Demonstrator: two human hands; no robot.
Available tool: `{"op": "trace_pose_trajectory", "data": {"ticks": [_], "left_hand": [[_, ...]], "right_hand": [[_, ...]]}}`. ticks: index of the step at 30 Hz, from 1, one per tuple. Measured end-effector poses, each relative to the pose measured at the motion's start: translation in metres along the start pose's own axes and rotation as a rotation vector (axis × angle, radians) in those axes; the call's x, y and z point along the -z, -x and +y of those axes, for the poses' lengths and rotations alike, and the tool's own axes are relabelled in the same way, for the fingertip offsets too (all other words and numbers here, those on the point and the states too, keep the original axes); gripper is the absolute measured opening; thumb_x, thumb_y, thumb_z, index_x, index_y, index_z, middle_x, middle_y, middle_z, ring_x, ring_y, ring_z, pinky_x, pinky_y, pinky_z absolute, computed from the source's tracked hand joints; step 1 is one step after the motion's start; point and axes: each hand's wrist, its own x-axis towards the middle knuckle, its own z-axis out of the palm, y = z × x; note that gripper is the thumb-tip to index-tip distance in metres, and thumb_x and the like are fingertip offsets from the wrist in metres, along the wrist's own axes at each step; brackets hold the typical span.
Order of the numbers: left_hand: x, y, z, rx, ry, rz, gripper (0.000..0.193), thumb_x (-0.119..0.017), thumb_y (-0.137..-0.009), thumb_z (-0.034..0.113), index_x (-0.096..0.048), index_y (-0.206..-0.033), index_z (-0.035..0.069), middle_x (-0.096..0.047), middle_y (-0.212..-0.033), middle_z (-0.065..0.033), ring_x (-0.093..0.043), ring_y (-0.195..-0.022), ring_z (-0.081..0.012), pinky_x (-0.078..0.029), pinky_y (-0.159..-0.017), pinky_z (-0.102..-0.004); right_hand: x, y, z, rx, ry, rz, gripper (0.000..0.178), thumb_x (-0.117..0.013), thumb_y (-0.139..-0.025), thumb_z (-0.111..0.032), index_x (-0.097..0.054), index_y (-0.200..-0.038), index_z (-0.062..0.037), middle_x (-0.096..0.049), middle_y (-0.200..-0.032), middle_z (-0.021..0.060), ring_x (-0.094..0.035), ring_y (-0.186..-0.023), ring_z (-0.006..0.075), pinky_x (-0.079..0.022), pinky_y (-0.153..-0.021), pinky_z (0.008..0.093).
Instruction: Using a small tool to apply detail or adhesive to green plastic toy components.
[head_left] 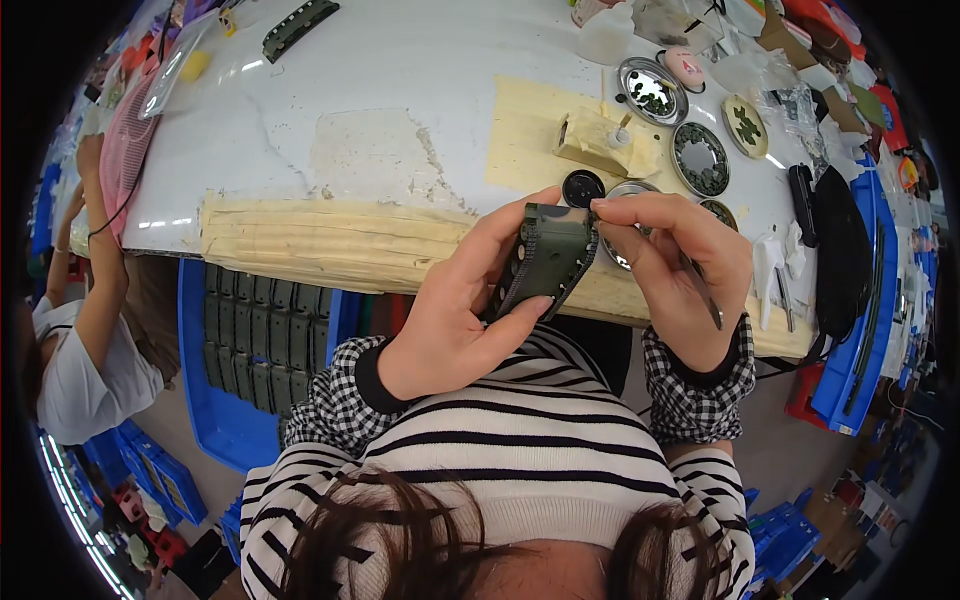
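My left hand (pixel 440 325) is wrapped round a dark green toy tank body (pixel 556 255) with tracks along its sides, held tilted above the table's front edge. At the body's upper right corner, the thumb and forefinger of my right hand (pixel 695 245) are pinched together. Whether a small part sits between those fingertips is hidden. A slim metal tool, which looks like tweezers (pixel 708 295), is tucked in the same right hand and points down past the palm. Just beyond the tank body lies a small round black cap (pixel 583 188).
Round dishes (pixel 706 142) with small green parts stand at the right, near a tape-covered block (pixel 590 140). A blue crate (pixel 205 415) of green tank bodies sits below left. Another green piece (pixel 300 28) lies far left. A person's arm (pixel 103 240) rests at the left edge.
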Motion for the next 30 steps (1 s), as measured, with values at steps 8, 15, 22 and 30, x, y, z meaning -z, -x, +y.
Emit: {"op": "trace_pose_trajectory", "data": {"ticks": [8,15,22,30], "left_hand": [[-0.003,0.000,-0.002,-0.087,-0.193,0.085,0.066,-0.054,-0.082,-0.010,-0.031,-0.143,0.000,-0.050,-0.133,-0.0142,-0.057,-0.109,-0.0183,-0.043,-0.093,-0.0268],[-0.005,0.000,-0.005,-0.131,-0.280,0.122,0.064,-0.055,-0.081,-0.010,-0.035,-0.141,0.000,-0.054,-0.130,-0.0165,-0.061,-0.104,-0.0217,-0.045,-0.090,-0.0272],[-0.005,0.000,-0.006,-0.175,-0.327,0.128,0.067,-0.056,-0.080,-0.013,-0.032,-0.142,-0.001,-0.045,-0.140,-0.0177,-0.055,-0.116,-0.0246,-0.044,-0.095,-0.0299],[-0.004,0.002,-0.010,-0.060,-0.214,0.041,0.071,-0.054,-0.082,-0.016,-0.024,-0.144,-0.004,-0.039,-0.142,-0.0183,-0.047,-0.126,-0.0232,-0.040,-0.103,-0.0322]], "right_hand": [[-0.001,-0.003,-0.001,0.195,0.165,-0.014,0.023,-0.069,-0.073,0.009,-0.063,-0.093,0.0006,-0.064,-0.082,0.0117,-0.064,-0.067,0.0233,-0.049,-0.055,0.0286],[-0.006,0.001,0.002,0.274,0.329,0.000,0.024,-0.068,-0.072,0.006,-0.062,-0.094,-0.0002,-0.063,-0.082,0.0094,-0.063,-0.063,0.0238,-0.050,-0.053,0.0300],[-0.013,0.008,0.009,0.303,0.325,0.003,0.034,-0.064,-0.068,0.008,-0.062,-0.101,0.0010,-0.063,-0.088,0.0126,-0.062,-0.062,0.0240,-0.049,-0.052,0.0305],[-0.015,0.024,0.003,0.213,0.331,-0.015,0.042,-0.065,-0.071,0.005,-0.061,-0.112,-0.0004,-0.063,-0.097,0.0139,-0.062,-0.064,0.0255,-0.049,-0.055,0.0314]]}}
